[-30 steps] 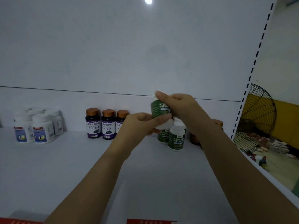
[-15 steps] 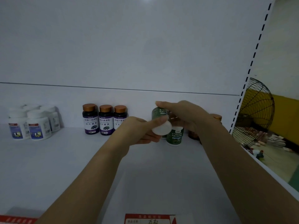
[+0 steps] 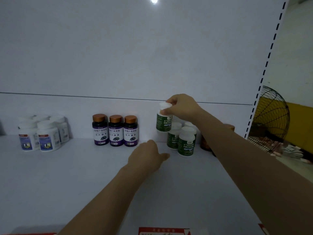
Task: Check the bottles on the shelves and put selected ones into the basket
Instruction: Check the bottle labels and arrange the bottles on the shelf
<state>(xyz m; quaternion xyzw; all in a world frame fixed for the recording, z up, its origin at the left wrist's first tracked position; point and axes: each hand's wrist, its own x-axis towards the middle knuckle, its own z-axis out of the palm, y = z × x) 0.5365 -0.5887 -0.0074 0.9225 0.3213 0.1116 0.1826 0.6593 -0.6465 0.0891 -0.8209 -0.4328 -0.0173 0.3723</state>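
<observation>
My right hand (image 3: 182,106) grips the white cap of a green-labelled white bottle (image 3: 163,123) and holds it upright just above the white shelf (image 3: 84,175), left of the other green-labelled bottles (image 3: 186,141). My left hand (image 3: 149,156) hovers low over the shelf in front of the held bottle, holding nothing, fingers loosely curled. The basket is out of view.
Three purple-labelled bottles with copper caps (image 3: 115,130) stand at the back centre. Several white bottles with blue labels (image 3: 40,134) stand at the back left. Brown bottles (image 3: 205,145) are partly hidden behind my right arm. A slotted shelf upright (image 3: 264,72) and a wire fan guard (image 3: 271,119) are at the right.
My left hand has let go of the green-labelled bottle and dropped toward the shelf. My right hand now holds it upright by the cap, near the back of the shelf.
</observation>
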